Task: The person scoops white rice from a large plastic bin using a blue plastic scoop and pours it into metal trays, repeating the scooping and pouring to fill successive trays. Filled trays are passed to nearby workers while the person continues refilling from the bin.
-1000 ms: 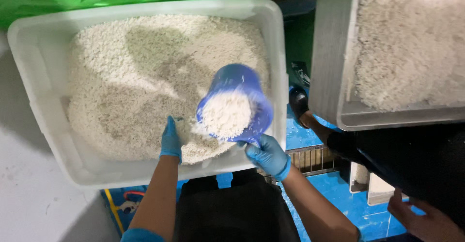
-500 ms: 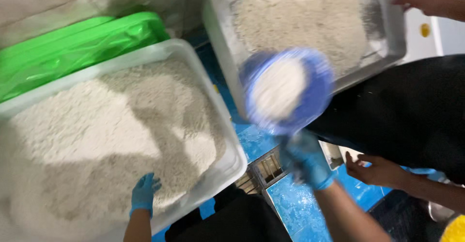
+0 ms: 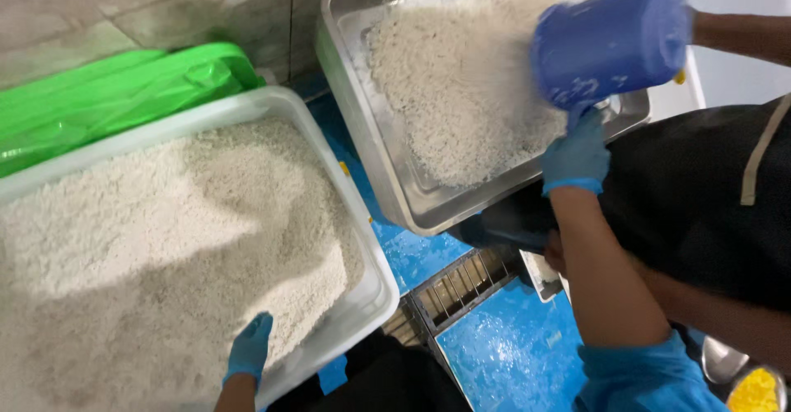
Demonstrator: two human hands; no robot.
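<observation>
Over a blue floor (image 3: 503, 354), two grain-filled tubs: right hand (image 3: 577, 152) clamped on one blue scoop (image 3: 610, 41), left hand (image 3: 249, 348) gripping the white tub (image 3: 362, 239).

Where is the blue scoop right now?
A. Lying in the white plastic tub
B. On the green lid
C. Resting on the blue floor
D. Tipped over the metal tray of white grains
D: the right hand holds the blue scoop tilted above the metal tray, while the left hand grips the white plastic tub rim.
</observation>
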